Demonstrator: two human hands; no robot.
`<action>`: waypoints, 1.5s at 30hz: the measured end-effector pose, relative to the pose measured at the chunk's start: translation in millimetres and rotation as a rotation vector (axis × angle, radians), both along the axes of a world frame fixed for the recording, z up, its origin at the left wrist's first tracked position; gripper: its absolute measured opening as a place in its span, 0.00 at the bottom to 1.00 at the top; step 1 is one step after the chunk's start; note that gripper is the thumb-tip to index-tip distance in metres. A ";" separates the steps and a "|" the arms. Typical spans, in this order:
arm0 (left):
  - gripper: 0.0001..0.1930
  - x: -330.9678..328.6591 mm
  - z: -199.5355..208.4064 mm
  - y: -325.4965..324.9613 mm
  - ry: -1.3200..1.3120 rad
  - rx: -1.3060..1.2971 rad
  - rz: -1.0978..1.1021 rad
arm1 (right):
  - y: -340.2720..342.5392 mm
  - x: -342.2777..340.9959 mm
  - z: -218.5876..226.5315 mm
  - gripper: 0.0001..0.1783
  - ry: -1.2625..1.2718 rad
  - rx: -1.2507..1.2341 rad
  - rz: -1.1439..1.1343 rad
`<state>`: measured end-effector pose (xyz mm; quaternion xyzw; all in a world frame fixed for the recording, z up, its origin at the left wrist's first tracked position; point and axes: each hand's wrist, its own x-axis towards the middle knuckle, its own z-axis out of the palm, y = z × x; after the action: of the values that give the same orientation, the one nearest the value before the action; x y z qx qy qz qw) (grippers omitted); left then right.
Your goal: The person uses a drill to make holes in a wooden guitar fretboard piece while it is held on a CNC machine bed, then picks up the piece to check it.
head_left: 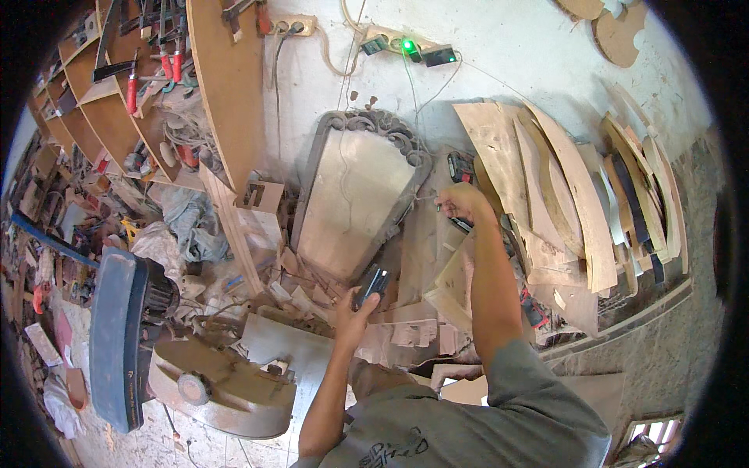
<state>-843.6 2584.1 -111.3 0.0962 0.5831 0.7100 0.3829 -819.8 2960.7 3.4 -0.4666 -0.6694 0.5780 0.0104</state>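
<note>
In the left hand (351,318), a black handheld device (371,288) is firmly grasped, thumb along its side, and it is held up between the body and a pale panel (355,187) set in a dark carved frame. Out to the right, the right hand (464,201) is extended, its fingers drawn together; whether anything is pinched there cannot be told. Just beyond it, a black-and-red block (460,166) is seen. Farther right, curved wooden boards (558,187) are stacked upright against the wall, where a power strip (388,37) is mounted, a green light showing.
</note>
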 end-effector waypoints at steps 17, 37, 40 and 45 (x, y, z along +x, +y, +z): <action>0.27 -11.5 15.5 13.4 0.071 0.237 -0.087 | -164.4 18.8 50.3 0.12 0.329 0.037 0.345; 0.27 -9.8 20.0 20.5 0.144 0.179 -0.025 | -170.2 24.1 32.8 0.09 0.405 0.147 0.389; 0.29 -7.8 18.4 24.9 0.173 0.291 0.038 | -172.9 24.2 35.5 0.09 0.437 0.122 0.346; 0.32 -11.4 21.8 21.9 0.167 0.320 -0.019 | -178.7 25.2 38.9 0.10 0.481 -0.009 0.219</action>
<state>-855.0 2606.0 -89.5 0.2199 0.4916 0.7797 0.3194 -794.7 2782.1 42.4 -0.2406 -0.6918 0.6727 0.1045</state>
